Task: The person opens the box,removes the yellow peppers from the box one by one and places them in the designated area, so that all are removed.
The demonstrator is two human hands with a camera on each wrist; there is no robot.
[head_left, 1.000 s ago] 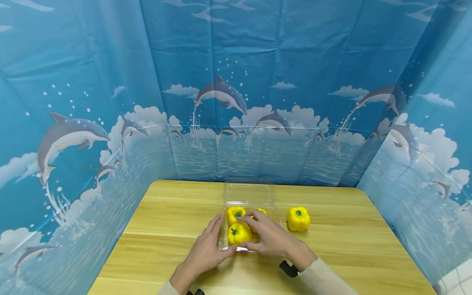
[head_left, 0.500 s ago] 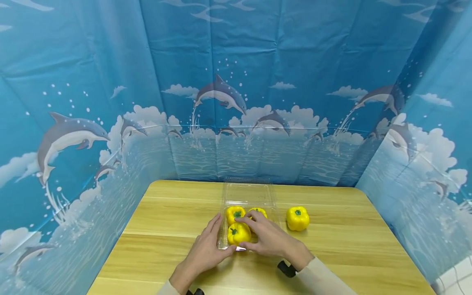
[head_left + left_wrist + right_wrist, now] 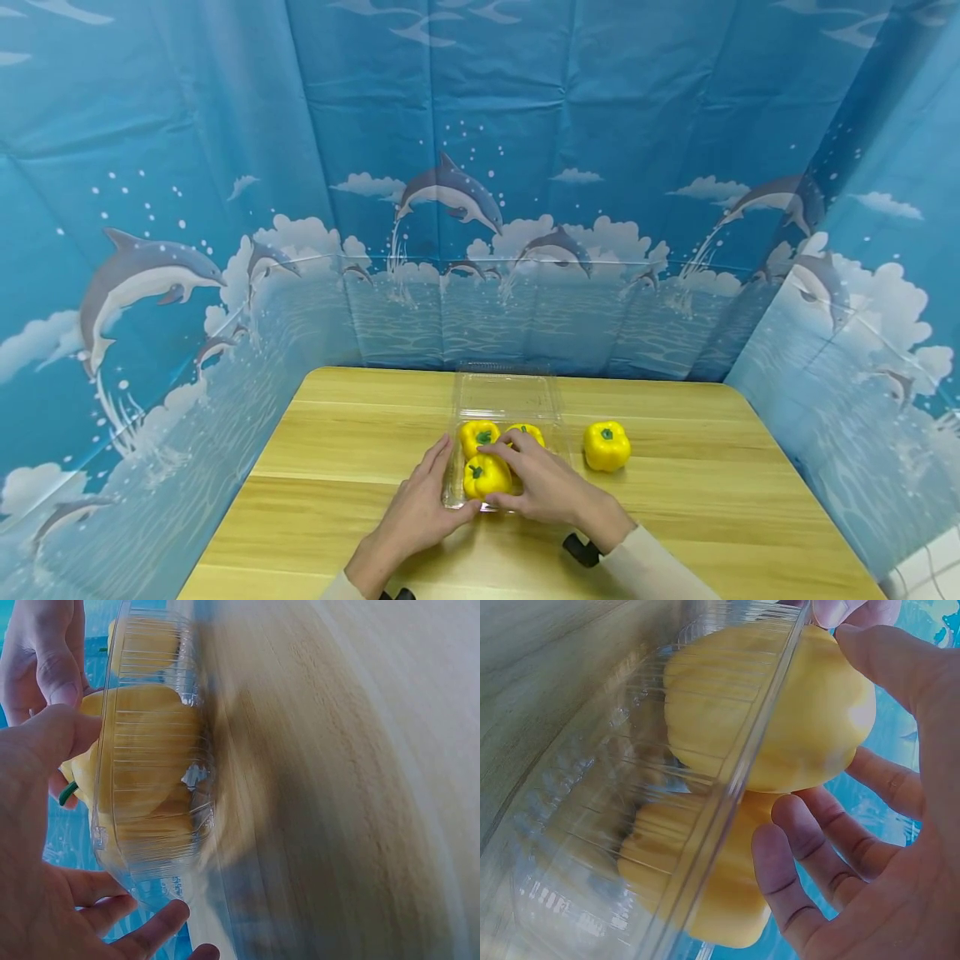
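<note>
A clear plastic clamshell box (image 3: 453, 493) stands on the table with its lid (image 3: 506, 395) folded back. My left hand (image 3: 422, 507) holds the box at its near left corner, thumb at the front rim and fingers along the left side. Inside, a yellow bell pepper (image 3: 484, 477) sits at the front left, its green stem (image 3: 68, 793) tilted toward the left. My right hand (image 3: 551, 485) grips this pepper between thumb and index finger, its other fingers reaching over the box. Behind it lie a second pepper (image 3: 477, 432) and a third pepper (image 3: 529, 431), partly hidden by the right hand.
Another yellow bell pepper (image 3: 607, 447) stands upright on the wooden table (image 3: 697, 483), right of the box. A blue dolphin-print curtain (image 3: 480, 308) hangs behind the table and along both sides. Black straps (image 3: 582, 550) are on the wrists.
</note>
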